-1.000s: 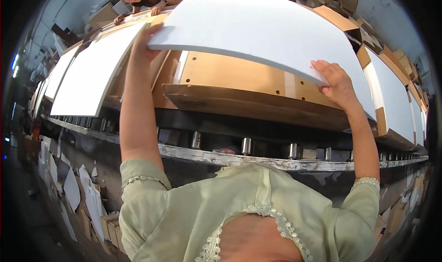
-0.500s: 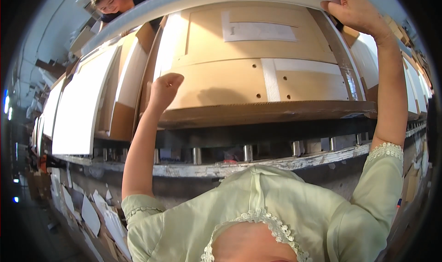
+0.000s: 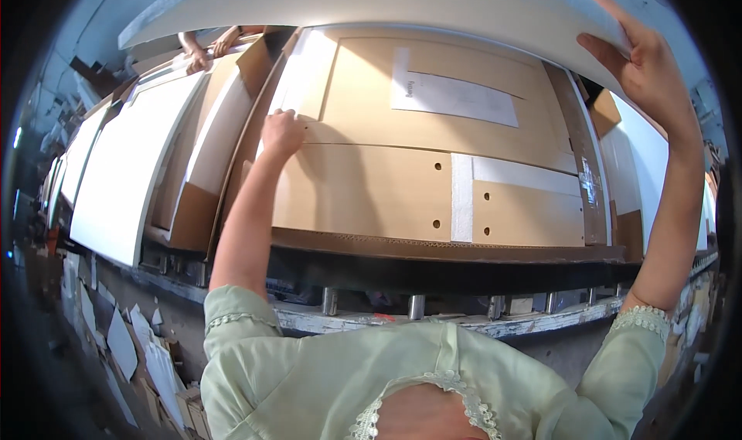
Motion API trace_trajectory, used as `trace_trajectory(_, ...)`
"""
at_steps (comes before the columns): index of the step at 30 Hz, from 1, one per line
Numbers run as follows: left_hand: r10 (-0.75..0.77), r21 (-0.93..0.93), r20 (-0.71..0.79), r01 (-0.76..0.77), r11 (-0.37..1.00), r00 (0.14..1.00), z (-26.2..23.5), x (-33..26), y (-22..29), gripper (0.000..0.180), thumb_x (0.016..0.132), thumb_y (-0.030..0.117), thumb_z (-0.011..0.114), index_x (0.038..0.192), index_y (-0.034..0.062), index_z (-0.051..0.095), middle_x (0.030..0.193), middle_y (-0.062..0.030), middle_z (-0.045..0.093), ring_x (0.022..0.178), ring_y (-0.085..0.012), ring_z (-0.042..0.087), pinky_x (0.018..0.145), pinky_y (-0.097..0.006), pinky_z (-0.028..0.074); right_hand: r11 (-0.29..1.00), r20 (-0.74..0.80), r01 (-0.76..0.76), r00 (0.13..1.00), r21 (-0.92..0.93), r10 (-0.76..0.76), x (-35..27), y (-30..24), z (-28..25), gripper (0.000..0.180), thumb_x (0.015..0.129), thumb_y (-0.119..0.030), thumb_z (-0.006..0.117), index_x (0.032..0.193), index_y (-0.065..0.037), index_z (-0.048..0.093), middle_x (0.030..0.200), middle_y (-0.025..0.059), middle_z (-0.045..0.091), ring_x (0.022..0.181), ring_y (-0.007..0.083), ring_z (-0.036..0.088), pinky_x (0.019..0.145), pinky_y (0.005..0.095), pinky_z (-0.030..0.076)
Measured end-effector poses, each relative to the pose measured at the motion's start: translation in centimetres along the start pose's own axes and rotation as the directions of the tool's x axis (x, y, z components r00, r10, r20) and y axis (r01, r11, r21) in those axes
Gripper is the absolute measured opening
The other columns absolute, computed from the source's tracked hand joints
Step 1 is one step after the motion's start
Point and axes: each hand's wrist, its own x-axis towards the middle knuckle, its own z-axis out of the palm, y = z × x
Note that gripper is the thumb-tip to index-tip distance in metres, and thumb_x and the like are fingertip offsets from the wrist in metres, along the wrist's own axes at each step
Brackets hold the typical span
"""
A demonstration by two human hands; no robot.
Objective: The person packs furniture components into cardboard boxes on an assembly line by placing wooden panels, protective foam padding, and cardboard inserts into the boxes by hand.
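A large white foam sheet is raised at a tilt over an open carton. My right hand is closed on the sheet's right end, with the thumb underneath. Inside the carton lie light wood-coloured panels, some with round holes. White foam strips and a white printed paper rest among them. My left hand, its fingers curled, is at the left side of the panels; what it pinches, if anything, is hidden.
The carton sits on a roller conveyor, whose metal rollers show along the near edge. More cartons with white panels stand to the left and right. Another person's hands are at the far left carton. Scraps lie at the lower left.
The foam sheet is now tilted, showing more of its underside. My right hand has moved right and lower with it. My left hand has shifted slightly farther forward, to the panels' left side.
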Motion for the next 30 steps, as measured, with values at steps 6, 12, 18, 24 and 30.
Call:
trace_trajectory(6,0.347,-0.211,0.136,-0.315,0.925,0.928,-3.0,1.2,-5.5,0.036,0.068,0.013,0.071,0.104,0.0105,0.070,0.104,-0.0160,0.064,0.101,-0.0327,0.060,0.088,-0.039,0.048,0.997,0.026,-0.021,0.999,0.078,0.019,1.5,-0.7,0.2,0.044,0.090,-0.020,0.064,0.132,-0.013,0.053,0.100,0.0106,0.067,0.090,0.0189,0.064,0.084,0.0331,0.050)
trace_trajectory(12,0.443,-0.048,0.398,-0.464,0.884,0.803,-2.9,4.5,-5.9,0.057,0.058,0.020,0.084,0.108,0.0042,0.063,0.105,-0.0184,0.062,0.106,-0.0341,0.057,0.092,-0.040,0.046,0.995,0.070,-0.092,0.993,-0.029,0.094,1.7,-2.1,-0.6,0.046,0.092,-0.019,0.062,0.136,-0.015,0.050,0.110,0.0099,0.066,0.101,0.0198,0.062,0.091,0.0339,0.048)
trace_trajectory(18,0.315,0.079,0.489,-0.400,0.913,0.814,-4.9,3.0,-6.0,0.061,0.060,0.023,0.084,0.112,0.0030,0.058,0.107,-0.0167,0.061,0.102,-0.0346,0.059,0.088,-0.040,0.047,0.982,0.002,-0.142,0.990,-0.127,0.143,2.5,-2.4,2.1,0.046,0.092,-0.026,0.061,0.136,-0.016,0.050,0.108,0.0117,0.067,0.098,0.0220,0.064,0.088,0.0348,0.049)
trace_trajectory(24,0.554,0.011,0.201,-0.567,0.823,0.808,-4.0,1.1,-7.7,0.055,0.067,0.030,0.082,0.111,0.0069,0.059,0.106,-0.0134,0.063,0.096,-0.0311,0.063,0.078,-0.040,0.052,0.997,-0.016,-0.036,0.999,-0.071,0.035,3.1,-3.4,1.0,0.046,0.090,-0.020,0.064,0.133,-0.012,0.051,0.106,0.0118,0.067,0.096,0.0236,0.064,0.088,0.0350,0.049)
trace_trajectory(30,0.737,0.348,-0.018,-0.686,0.638,0.676,-4.0,-0.8,-10.5,0.024,0.074,0.015,0.068,0.097,0.0092,0.061,0.128,-0.0071,0.052,0.096,-0.0221,0.063,0.072,-0.034,0.056,0.986,0.050,-0.059,0.997,0.154,0.052,6.5,-4.0,-0.2,0.041,0.081,-0.004,0.052,0.121,-0.004,0.056,0.111,0.0163,0.064,0.097,0.0243,0.061,0.086,0.0357,0.047)
